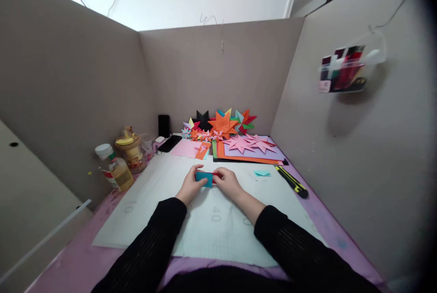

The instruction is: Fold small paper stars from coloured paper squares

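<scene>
Both hands meet over the middle of a pale gridded cutting mat (211, 233) that covers the bench (68, 265). The left hand (191, 186) and the right hand (229, 183) pinch between them a small folded piece of teal paper (205, 178), with a sliver of red paper (215, 175) showing at its right edge; the fingers of both hands are closed on the piece from either side, holding it at or just above the mat. Black sleeves cover both forearms. To the right of the hands lies a small teal scrap (262, 173), and beyond it a yellow-and-black utility knife (291, 181) lies slantwise. Behind the hands lie flat sheets of coloured paper (251, 156) with pink folded stars on top, and a cluster of folded paper stars (221, 124) in orange, black, red and green stands against the back partition. At the left, a bottle with a white cap (112, 165) lies tilted beside a jar (131, 149), with a dark phone (170, 143) further back.
</scene>
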{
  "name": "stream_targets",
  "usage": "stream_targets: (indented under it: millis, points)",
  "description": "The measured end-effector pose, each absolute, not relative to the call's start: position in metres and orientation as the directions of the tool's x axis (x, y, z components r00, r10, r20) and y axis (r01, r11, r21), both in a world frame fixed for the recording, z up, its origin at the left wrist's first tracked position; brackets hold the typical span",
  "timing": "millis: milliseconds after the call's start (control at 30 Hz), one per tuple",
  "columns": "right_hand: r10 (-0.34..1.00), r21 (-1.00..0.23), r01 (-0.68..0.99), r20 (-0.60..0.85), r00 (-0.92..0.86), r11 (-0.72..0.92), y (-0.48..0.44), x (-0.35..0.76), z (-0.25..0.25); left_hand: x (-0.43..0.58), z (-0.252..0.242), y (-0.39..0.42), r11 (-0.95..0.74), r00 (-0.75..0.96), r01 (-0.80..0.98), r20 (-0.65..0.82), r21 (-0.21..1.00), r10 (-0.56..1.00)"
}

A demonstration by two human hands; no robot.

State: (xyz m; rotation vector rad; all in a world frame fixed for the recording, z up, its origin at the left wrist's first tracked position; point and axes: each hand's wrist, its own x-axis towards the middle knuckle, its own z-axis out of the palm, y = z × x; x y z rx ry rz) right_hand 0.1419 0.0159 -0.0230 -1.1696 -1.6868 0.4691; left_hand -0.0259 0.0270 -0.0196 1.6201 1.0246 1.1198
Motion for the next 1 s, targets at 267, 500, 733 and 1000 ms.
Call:
stream_targets:
  millis: [267,500,733,1000]
  points:
    - [0.816,-0.746,0.468,0.572,0.087,0.473,0.011,0.141,-0.012,-0.023,-0.013,0.022,-0.248,0.231,0.103,0.219,0.963,0.948]
    - [0.949,-0.968,-0.097,0.203,0.240,0.232,0.024,0.151,-0.017,-0.045,-0.015,0.039,-0.220,0.020,0.194,0.221,0.956,0.975]
    - [0.987,-0.979,-0.172,0.090,0.130,0.112,0.019,0.147,-0.021,-0.130,-0.004,0.081,-0.002,-0.346,0.657,0.304,0.754,0.888]
    - [0.980,-0.986,-0.108,0.105,0.172,0.125,0.017,0.146,-0.023,-0.137,0.015,0.072,-0.014,-0.345,0.774,0.441,0.633,0.828]
